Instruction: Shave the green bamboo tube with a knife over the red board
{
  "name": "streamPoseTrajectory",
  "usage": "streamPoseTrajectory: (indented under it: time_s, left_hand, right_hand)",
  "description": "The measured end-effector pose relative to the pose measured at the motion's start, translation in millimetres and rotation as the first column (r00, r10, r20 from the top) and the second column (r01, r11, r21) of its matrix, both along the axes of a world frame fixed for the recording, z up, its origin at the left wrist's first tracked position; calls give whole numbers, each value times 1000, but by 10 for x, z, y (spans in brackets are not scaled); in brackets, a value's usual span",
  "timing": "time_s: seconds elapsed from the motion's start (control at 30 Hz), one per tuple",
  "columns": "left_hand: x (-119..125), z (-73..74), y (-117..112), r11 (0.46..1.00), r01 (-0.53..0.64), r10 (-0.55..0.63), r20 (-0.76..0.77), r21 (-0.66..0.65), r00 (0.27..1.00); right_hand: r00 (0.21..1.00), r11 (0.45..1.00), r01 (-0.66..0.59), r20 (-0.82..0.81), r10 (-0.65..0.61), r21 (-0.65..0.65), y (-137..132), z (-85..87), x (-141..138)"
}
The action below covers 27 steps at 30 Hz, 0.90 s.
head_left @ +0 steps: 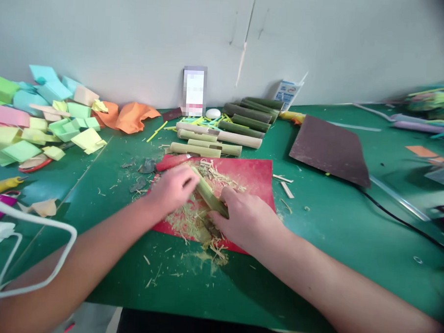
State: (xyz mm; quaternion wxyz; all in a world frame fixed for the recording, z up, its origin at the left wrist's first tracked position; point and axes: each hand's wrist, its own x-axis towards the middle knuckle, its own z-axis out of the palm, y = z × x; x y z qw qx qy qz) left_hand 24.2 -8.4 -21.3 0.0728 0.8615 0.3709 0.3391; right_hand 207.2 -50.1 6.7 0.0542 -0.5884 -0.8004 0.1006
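In the head view I count two bare hands and, between them, one pale green bamboo tube (206,191), slanting above a single red rectangular sheet (260,175). Behind it I get four pale, cream-to-green bamboo tubes (195,150) and, as near as I can make out, five dark green bamboo tubes (251,122), stacked roughly side by side. One white oval object (213,113) sits by them, with one upright screen, blurred out, (195,91) against the pale grey wall (120,39). Over to the grip: the right hand (240,211) is closed round the near end of that tube, thumb below, fingers over the top. The left hand (175,186) is at the far end, fingers curled in; it's blurred from here, so I can't tell whether it clasps the tube or anything else. Just behind it, partly covered, lies one red-handled tool with a dark end (172,163). Textures: the tube is smooth and round-sided with a pale cut face, and dry, stringy straw-coloured shavings (185,219) with fine dust spread beneath it, spilling onto the smooth green tabletop (172,292). To the right, one flat, stiff-looking dark brown sheet (329,149); to the left, one crumpled orange sheet (132,117) beside folded pastel paper pieces (22,150), too jumbled to count.
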Motion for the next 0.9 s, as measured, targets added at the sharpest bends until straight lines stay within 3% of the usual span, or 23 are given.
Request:
streamPoseTrajectory:
  time_s: [0.07, 0.17, 0.2, 0.3, 0.47, 0.6, 0.73, 0.83, 0.9]
  left_hand:
    - [-7, 8, 16, 997, -58, 56, 47, 51, 997]
    - [-7, 11, 11, 989, 90, -95, -41, -114, 995]
    - [-8, 10, 10, 989, 100, -106, -52, -107, 993]
    - [-9, 9, 3, 997, -61, 59, 41, 39, 997]
    - [20, 22, -48, 989, 101, -108, -65, -106, 992]
    - [11, 34, -14, 996, -75, 73, 33, 48, 997]
    - [2, 27, -4, 991, 75, -84, -73, -114, 994]
    - [-17, 17, 28, 999, -52, 52, 20, 7, 998]
    - [-23, 13, 43, 999, -47, 47, 16, -1, 999]
  right_hand:
    - [1000, 1000, 3, 2, -3, 0, 0, 3, 0]
    - [1000, 1000, -14, -1, 14, 1, -2, 3, 0]
    - [1000, 1000, -12, -2, 12, 1, -3, 3, 0]
    - [1000, 1000, 8, -9, -8, 1, -2, 5, 2]
    - [1000, 1000, -6, -30, 6, -12, 8, 2, 11]
    - [1000, 1000, 0, -23, -1, -8, 9, -6, 12]
    - [999, 1000, -20, -38, 19, -21, 7, -10, 4]
    - [999, 1000, -17, -46, 17, -3, 6, -13, 1]
    - [999, 1000, -23, -46, 24, 5, 4, -14, 1]
